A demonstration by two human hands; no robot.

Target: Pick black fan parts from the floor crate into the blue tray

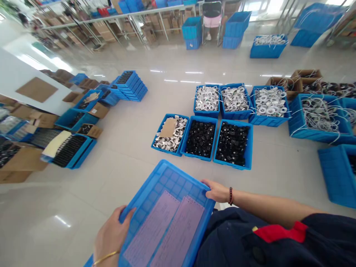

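Note:
A shallow blue tray [166, 173] is held tilted in front of my body, with two pink printed sheets [178, 233] lying side by side in it. My left hand [114, 230], with a gold bangle at the wrist, grips the tray's left edge, its thumb over the rim. On the right edge, near the far corner, my right hand [217, 191] is closed with the thumb on top; a beaded bracelet circles that wrist. The fingers under the tray are partly hidden.
On the floor ahead stand blue bins of black parts [200, 139], white parts [207, 98] and white cables [319, 115]. Stacked blue trays [130, 85] and cardboard boxes [25, 163] are at the left. A seated person [211, 20] is partly visible at the back.

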